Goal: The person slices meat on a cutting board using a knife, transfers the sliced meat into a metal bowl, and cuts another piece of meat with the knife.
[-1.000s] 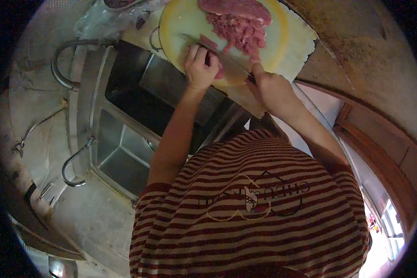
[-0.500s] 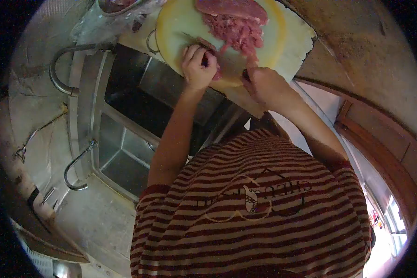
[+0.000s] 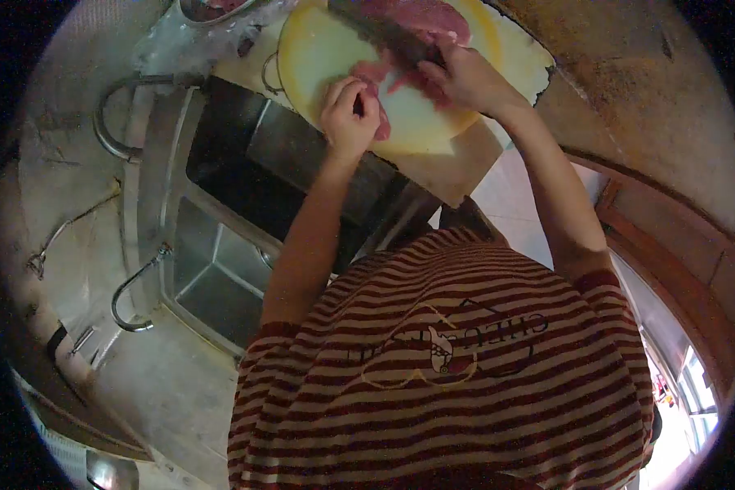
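On the round cutting board my left hand is closed around a small piece of raw meat, part of which shows beside the fingers. My right hand grips a knife by its handle. Its wide blade is blurred and lies over the cut meat, pointing to the upper left. A larger slab of meat rests at the top of the board, partly hidden by the blade. Small cut bits show beneath the blade and near my right fingers.
Left of the board is a metal double sink with two curved pipes. A container with meat sits on plastic at the upper left. A worn brown surface extends to the right.
My right hand has moved up and away from my left hand, carrying the knife from beside the held meat to over the cut pile. My left hand has stayed nearly in place.
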